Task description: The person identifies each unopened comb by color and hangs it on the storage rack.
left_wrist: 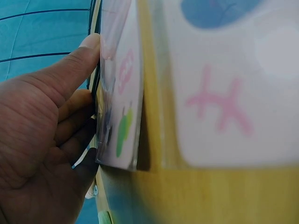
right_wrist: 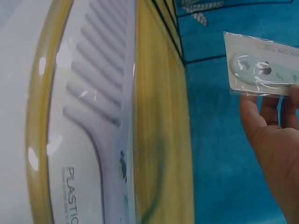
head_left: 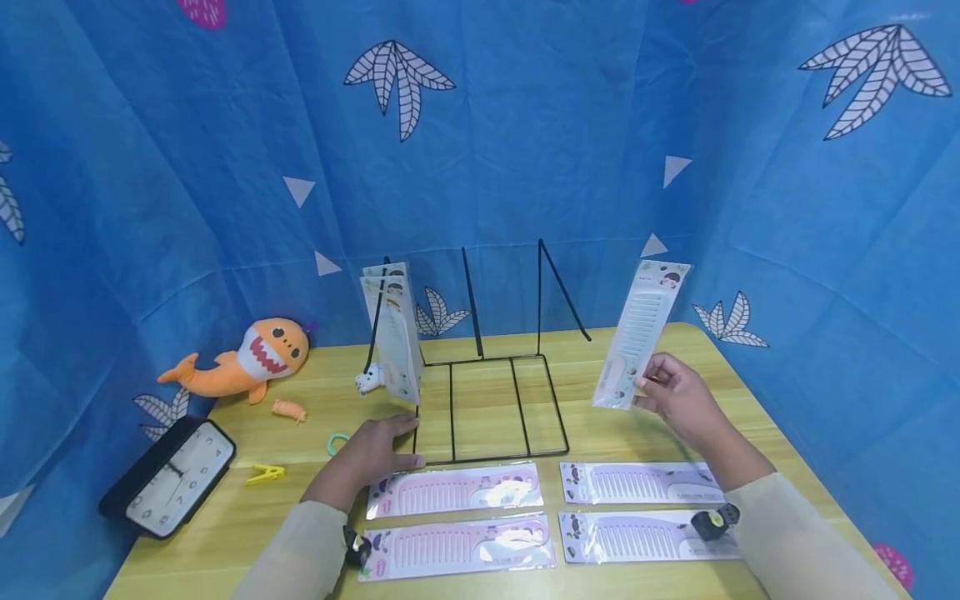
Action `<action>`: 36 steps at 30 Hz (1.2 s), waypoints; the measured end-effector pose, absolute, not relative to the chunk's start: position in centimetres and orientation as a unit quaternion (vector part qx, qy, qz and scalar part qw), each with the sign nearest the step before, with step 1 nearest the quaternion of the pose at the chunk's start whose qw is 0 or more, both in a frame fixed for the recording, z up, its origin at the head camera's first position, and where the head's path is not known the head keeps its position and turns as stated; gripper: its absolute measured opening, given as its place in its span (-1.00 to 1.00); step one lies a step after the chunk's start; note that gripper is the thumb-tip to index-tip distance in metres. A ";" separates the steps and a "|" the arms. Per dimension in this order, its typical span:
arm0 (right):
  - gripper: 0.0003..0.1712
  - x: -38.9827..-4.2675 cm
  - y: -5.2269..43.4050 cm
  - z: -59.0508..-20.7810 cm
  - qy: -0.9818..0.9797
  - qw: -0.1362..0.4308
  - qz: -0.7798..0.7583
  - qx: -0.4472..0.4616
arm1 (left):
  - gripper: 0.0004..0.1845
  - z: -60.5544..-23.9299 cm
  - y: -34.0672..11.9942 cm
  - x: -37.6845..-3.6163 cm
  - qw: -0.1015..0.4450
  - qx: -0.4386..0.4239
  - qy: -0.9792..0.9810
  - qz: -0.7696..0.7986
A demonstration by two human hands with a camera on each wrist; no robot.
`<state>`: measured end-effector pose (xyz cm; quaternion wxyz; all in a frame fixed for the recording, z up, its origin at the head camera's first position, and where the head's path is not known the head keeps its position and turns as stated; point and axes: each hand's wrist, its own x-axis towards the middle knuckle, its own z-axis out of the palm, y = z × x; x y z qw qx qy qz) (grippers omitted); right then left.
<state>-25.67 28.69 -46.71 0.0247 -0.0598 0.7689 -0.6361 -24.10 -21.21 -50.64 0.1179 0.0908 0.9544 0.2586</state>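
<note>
My right hand (head_left: 678, 400) pinches a packaged green comb (head_left: 639, 333) near its lower end, holding it upright and slightly tilted above the table's right side. In the right wrist view the thumb and fingers grip the edge of the clear-wrapped card. My left hand (head_left: 378, 450) rests at the front left corner of a black wire rack (head_left: 491, 458), with its thumb (left_wrist: 77, 65) stretched against the wire and its fingers loosely bent. Packaged combs (head_left: 393, 333) hang upright from the rack's left hook. The middle and right hooks carry nothing.
Pink packaged combs (head_left: 457, 546) and purple packaged combs (head_left: 637, 536) lie in front of the rack. To the left are an orange shark plush (head_left: 258, 358), a black-framed clock (head_left: 180, 475), a yellow clip (head_left: 266, 474) and a green ring (head_left: 333, 442). Blue curtain (head_left: 525, 150) borders the table.
</note>
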 end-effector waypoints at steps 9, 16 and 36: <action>-0.40 -23.5 27.5 -46.5 0.729 0.061 -0.662 -0.163 | -0.22 -50.6 -21.3 -24.1 0.115 0.092 0.955 0.257; -0.62 -21.7 26.1 -46.0 0.767 0.078 -0.592 -0.233 | -0.22 -50.6 -21.2 -24.1 0.118 0.090 0.955 0.256; -0.75 -20.5 14.7 -45.2 0.855 -0.059 -0.424 -0.292 | -0.23 -50.8 -21.3 -24.2 0.112 0.087 0.956 0.257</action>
